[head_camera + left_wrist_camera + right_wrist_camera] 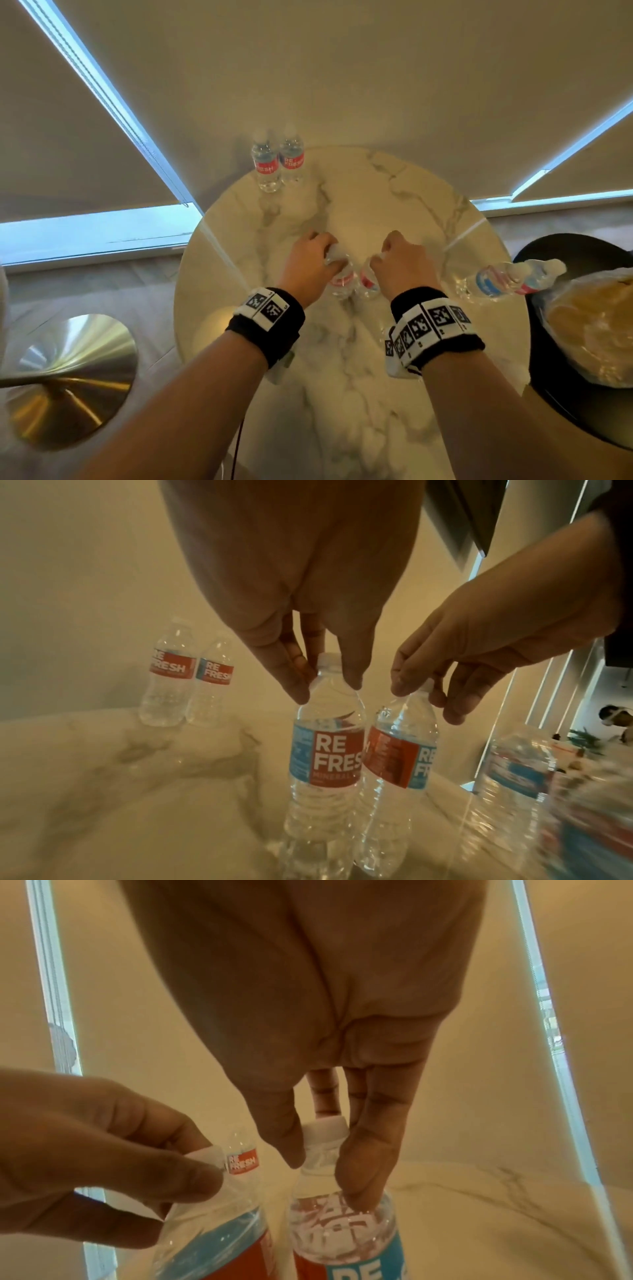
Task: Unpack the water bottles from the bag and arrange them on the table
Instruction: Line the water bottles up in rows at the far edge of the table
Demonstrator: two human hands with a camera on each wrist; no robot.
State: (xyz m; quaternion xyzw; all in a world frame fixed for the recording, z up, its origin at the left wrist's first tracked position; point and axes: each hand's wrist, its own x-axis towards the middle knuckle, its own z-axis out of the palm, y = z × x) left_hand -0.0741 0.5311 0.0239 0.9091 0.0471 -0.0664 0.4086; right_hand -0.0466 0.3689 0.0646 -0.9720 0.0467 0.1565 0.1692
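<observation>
While both stand upright and touching mid-way across the round white marble table (pixel 404 192), the left hand (pixel 310 263) pinches one clear plastic red-and-blue-labelled water bottle (pixel 325 756) by its neck and the right hand (pixel 404 270) pinches its twin (pixel 397 761) likewise.

Both forearms were bare, with no sleeves. The left wrist wore a black wristband (pixel 270 323) carrying white tiles printed with black square marker patterns. The right wristband (pixel 435 334), also black, bore a longer row of such tiles. A thin dark cable (pixel 236 448) hung under the left forearm.
</observation>
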